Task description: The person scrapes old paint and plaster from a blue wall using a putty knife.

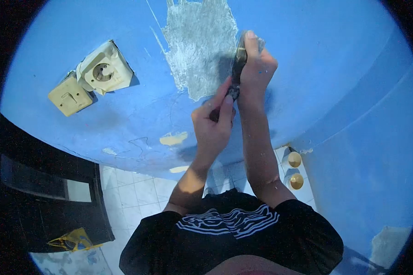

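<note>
My left hand (213, 121) is closed around the dark handle of a putty knife (237, 68), held close in front of the wall. Higher up and to the right, my right hand (257, 68) grips the tool's upper part, thumb pointing up along it. A greyish corner shows beside that thumb, and the fingers hide much of the blade. Directly left of the tool, a rough grey-white putty patch (199, 46) covers part of the blue wall (316, 55).
A loose socket (106, 72) and a light switch (70, 96) stick out from the wall at left. Two round containers (296, 181) stand on the white tiled floor (133, 195). Lower left are a dark door frame (46, 192) and a yellow bag-like item (77, 239).
</note>
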Tool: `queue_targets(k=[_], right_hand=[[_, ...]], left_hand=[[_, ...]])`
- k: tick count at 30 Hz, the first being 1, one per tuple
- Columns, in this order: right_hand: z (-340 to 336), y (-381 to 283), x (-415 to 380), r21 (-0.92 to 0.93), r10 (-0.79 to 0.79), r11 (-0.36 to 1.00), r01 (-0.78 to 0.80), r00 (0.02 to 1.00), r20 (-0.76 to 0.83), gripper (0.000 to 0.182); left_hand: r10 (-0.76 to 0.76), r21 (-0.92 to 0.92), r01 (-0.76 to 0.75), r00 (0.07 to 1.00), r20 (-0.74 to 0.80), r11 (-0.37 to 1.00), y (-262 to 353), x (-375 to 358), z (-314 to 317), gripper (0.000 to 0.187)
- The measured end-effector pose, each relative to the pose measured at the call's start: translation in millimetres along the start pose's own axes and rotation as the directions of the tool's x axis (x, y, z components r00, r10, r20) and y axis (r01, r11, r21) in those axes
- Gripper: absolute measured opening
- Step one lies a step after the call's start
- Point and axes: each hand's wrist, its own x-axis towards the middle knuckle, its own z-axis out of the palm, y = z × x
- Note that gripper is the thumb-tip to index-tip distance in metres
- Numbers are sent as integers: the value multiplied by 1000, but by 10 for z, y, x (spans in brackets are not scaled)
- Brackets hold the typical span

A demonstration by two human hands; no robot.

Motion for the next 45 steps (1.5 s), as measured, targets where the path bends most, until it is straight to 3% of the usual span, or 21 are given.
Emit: queue_targets(k=[1,3,5,7,9,15,19,22,24,27,30,33,37,39,40,41,42,45], right_hand=[[13,5,-24,0,-8,1000,8,1000,0,34],[24,75,-145,195,186,967,-166,979,-88,31],[-7,139,-177,161,125,981,-108,987,-98,29],[-32,158,-150,121,73,991,-60,992,-103,28],[-14,101,-80,-58,35,997,-42,992,-122,27],[44,229,-185,103,-22,994,38,989,-148,26],[51,153,-141,71,57,996,-48,990,-130,18],[29,211,-168,76,-24,997,33,993,-118,19],[27,186,-98,-34,-105,994,102,988,-113,29],[38,126,-84,35,-40,998,44,993,-109,29],[45,138,-151,-45,-72,997,68,993,-92,28],[116,-17,2,53,-108,992,117,984,-142,28],[42,70,-80,38,-62,997,66,993,-97,25],[24,139,-128,-208,-207,959,194,977,-42,27],[20,171,-38,-208,-212,958,199,976,-42,27],[71,124,85,-55,-207,977,204,976,-61,28],[98,93,128,100,-191,975,199,978,-79,29],[65,7,141,185,-130,974,133,991,-29,27]], left_hand=[[10,5,-10,999,-32,1000,-72,-51,-19,34],[25,10,-25,998,-54,1000,-106,-127,-46,33],[-71,-27,69,994,-87,997,-91,-161,-60,32],[-61,-13,60,994,-86,998,-26,-113,-28,32],[-56,5,57,994,-89,998,-11,-122,-9,32],[36,-14,-37,998,-57,999,-122,-169,-71,31],[23,4,-23,998,-59,1000,-98,-160,-63,32],[-38,-7,38,998,-53,999,-40,-158,-91,32],[-80,10,80,995,-56,997,-40,-147,-58,32],[-8,-33,5,997,-81,999,-49,-140,-12,32],[-83,-79,78,995,-60,994,-4,-174,-69,32],[24,-5,-24,999,-36,1000,19,-40,-10,32],[-76,-61,72,995,-58,996,76,-200,-27,32],[-93,-70,88,993,-67,994,60,-181,-56,32],[3,-6,-3,999,-42,1000,52,-85,-48,32],[88,59,-86,996,-17,995,42,-25,-37,31],[77,62,-75,997,-25,995,32,1,9,31],[127,11,-127,992,-18,992,-28,28,128,33]])
